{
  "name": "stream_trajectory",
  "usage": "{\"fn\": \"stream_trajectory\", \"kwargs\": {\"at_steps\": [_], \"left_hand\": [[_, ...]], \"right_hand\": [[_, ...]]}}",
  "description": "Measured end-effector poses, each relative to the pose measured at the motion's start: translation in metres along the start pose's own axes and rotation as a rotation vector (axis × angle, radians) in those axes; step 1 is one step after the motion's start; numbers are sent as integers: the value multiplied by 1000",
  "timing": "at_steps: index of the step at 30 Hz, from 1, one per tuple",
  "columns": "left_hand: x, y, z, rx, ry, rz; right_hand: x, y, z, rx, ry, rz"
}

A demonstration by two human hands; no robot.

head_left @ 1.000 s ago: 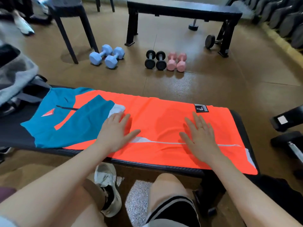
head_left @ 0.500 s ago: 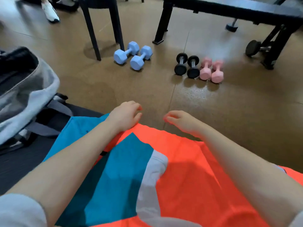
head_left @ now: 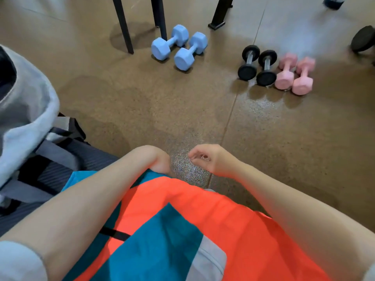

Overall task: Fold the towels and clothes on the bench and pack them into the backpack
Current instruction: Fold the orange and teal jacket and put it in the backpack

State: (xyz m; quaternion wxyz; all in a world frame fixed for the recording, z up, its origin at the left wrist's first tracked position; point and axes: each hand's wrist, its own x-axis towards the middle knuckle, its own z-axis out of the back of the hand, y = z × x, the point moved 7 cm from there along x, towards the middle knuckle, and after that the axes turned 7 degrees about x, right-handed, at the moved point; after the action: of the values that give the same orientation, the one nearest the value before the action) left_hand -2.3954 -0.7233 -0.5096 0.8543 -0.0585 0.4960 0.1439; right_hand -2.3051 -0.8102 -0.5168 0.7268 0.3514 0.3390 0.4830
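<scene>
Both arms reach across the orange-and-teal garment spread on the counter, the left hand curled over its far edge at 12 o'clock, the right hand loosely curled and empty; thin, limp cloth, probably slippery, best taken by its corners.

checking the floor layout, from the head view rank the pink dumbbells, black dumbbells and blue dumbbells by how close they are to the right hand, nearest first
From the right hand:
1. Pair of black round-ended dumbbells, ahead and slightly right on the floor.
2. Pair of pink hexagonal dumbbells, just right of the black pair; too close to call against them.
3. Pair of light blue hexagonal dumbbells, ahead and left, by the chair legs.
</scene>
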Motion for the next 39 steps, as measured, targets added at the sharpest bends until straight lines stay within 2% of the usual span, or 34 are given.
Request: {"fn": "stream_trajectory", "kwargs": {"at_steps": [1, 3, 6, 9, 14, 18, 22, 25, 28, 31, 34, 37, 39], "left_hand": [[2, 3, 4, -42, -85, -3], [4, 9, 14, -273, -314, -68], [-13, 12, 28, -652, -558, -331], [-33, 12, 34, -678, -688, -482], [-51, 15, 33, -730, -752, -548], [-61, 15, 27, -658, -798, -526], [-75, 16, 18, -538, -878, -461], [-94, 17, 14, -412, -992, -368], [-110, 16, 4, -400, -1046, -298], [-120, 12, -15, -324, -1059, -293], [-131, 6, -36, -162, -1116, -319], [-143, 2, -52, -269, -1200, -226], [-154, -5, -60, -525, -1216, -184]], "right_hand": [[0, 3, 3, -33, -28, 73], [1, 10, 7, -53, -58, 163], [7, 17, 9, 49, 12, 141], [13, 21, 7, 177, 139, 86], [13, 15, 9, 104, 318, -70], [-14, 5, 39, -16, 248, -97], [-54, 3, 76, 95, 110, -228], [-76, 44, 87, 363, -109, -154], [-93, 101, 70, 353, -211, 0], [-113, 145, 27, -4, -170, 95], [-132, 151, -32, -382, -42, 22], [-154, 146, -69, -279, 77, 41], [-164, 141, -58, -91, -6, 116]]}}
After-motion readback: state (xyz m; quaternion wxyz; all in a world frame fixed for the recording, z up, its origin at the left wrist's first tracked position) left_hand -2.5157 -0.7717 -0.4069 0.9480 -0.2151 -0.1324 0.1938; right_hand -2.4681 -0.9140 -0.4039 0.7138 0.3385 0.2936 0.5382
